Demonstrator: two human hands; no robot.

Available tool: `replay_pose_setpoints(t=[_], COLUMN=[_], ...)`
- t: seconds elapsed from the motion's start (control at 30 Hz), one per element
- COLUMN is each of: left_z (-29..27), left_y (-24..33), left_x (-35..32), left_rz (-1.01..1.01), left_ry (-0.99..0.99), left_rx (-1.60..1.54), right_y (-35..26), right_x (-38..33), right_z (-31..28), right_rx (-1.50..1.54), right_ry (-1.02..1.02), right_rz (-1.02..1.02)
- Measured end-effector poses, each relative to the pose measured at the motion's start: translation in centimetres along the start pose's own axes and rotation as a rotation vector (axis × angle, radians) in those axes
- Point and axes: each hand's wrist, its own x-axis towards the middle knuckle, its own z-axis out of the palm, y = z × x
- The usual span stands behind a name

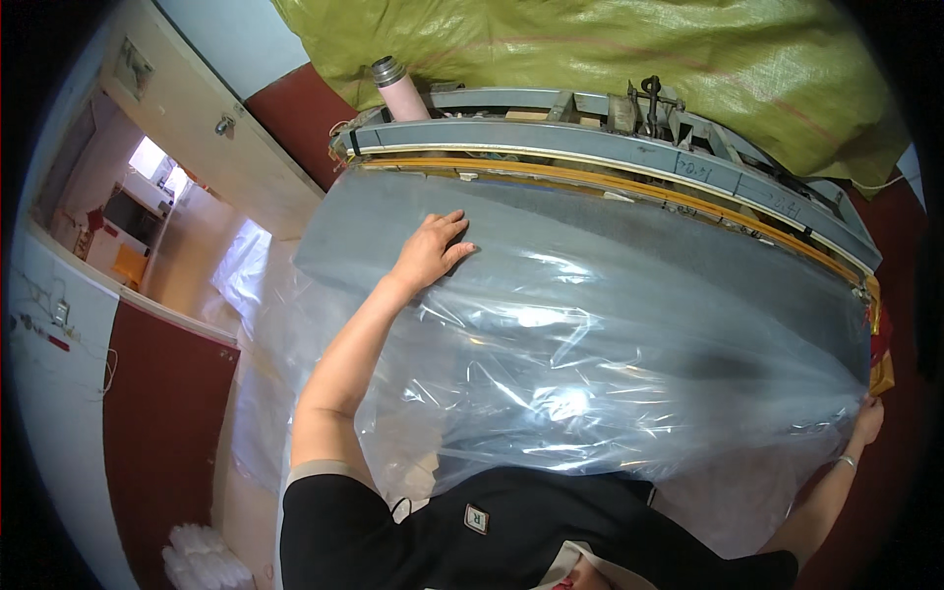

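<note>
A wide sheet of clear plastic film [590, 364] lies over the dark grey tabletop [787, 285] and hangs down toward my body, creased and shiny. My left hand [431, 251] rests on the left part of the tabletop, palm down with fingers and thumb apart. At the right end of the table, my right hand [867, 421] is closed on the film's edge. Folds in the film draw together toward that hand, whose fingertips are partly hidden.
Behind the tabletop runs a grey metal frame [590, 138] with an orange-yellow strip [610, 182]. A pink flask [401, 93] stands at its left end. Green woven sheeting [629, 49] covers the back. An open door [211, 128] is at left; white plastic bundles [205, 559] lie lower left.
</note>
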Motion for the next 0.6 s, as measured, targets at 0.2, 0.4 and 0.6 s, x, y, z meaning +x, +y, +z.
replay_pose_setpoints(t=[0.2, 0.4, 0.6], left_z=[1.7, 2.4, 1.6], left_y=[-0.9, -2.3, -4.5], left_x=[3.4, 5.5, 7.9], left_rz=[-0.281, -0.361, -0.433], left_ry=[0.053, 0.089, 0.425], left_rx=[0.044, -0.116, -0.5], right_y=[4.4, 6.4, -1.6], right_x=[1.0, -0.3, 2.7], right_z=[-2.6, -5.4, -4.7], right_rx=[0.489, 0.698, 1.142], right_ry=[0.246, 0.424, -0.032], right_rz=[0.057, 0.078, -0.044])
